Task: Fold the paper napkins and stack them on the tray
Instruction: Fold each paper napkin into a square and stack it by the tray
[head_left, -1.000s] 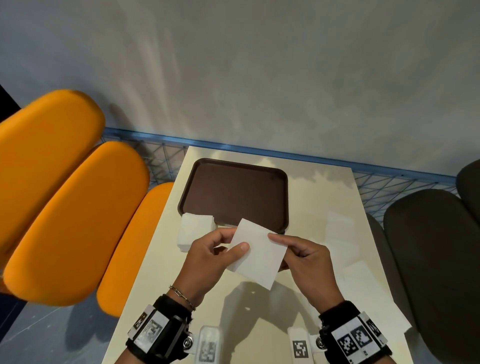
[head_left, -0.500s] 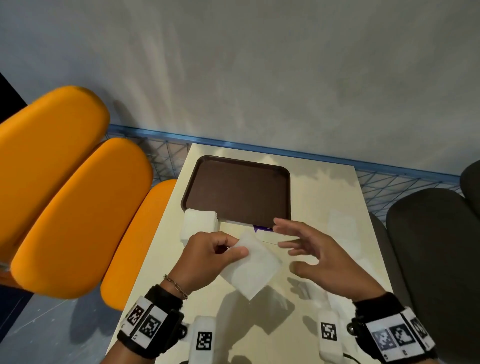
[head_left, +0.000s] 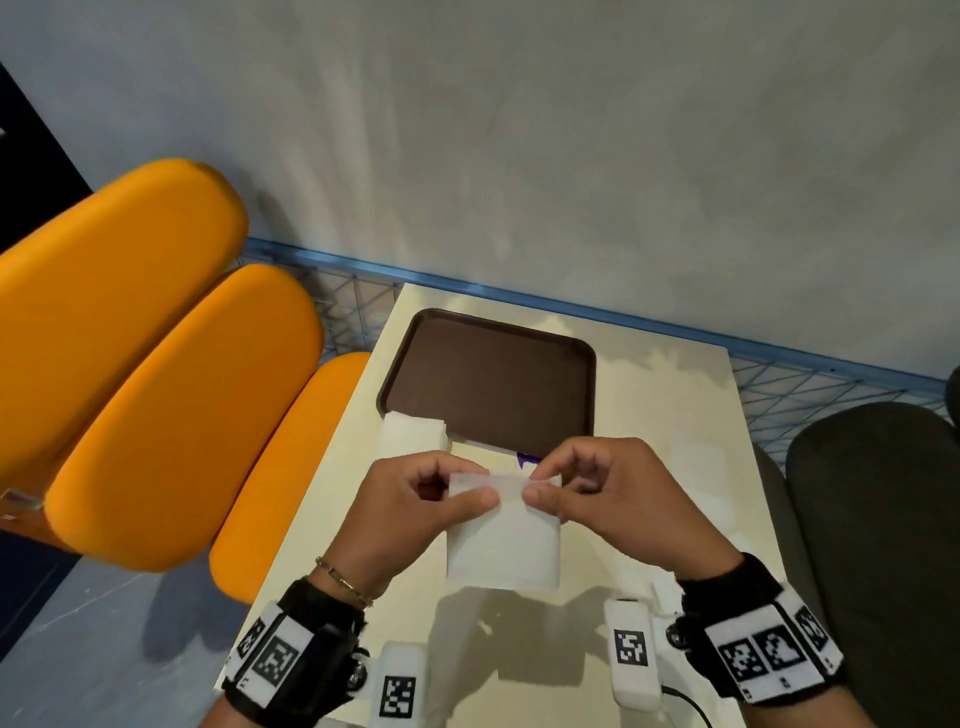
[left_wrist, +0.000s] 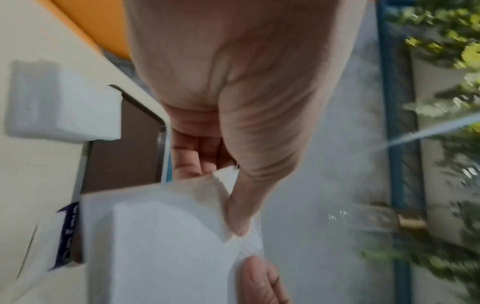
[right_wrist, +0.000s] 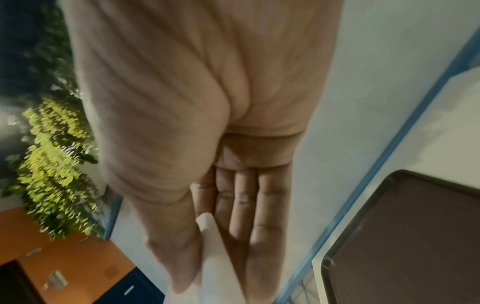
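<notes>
Pinching the top edge of a paper napkin (head_left: 503, 540) with my left hand (head_left: 410, 514) and right hand (head_left: 618, 499), thumb and forefinger closed on it, I hold it just in front of the brown tray (head_left: 488, 379) to align the fold. The purple packet's (head_left: 525, 459) print by the tray is unreadable.

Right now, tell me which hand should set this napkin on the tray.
Left, probably. Both hands pinch the napkin at its top edge, but the tray lies ahead and left, on the side of the left hand. The right hand would have to cross over.
</notes>
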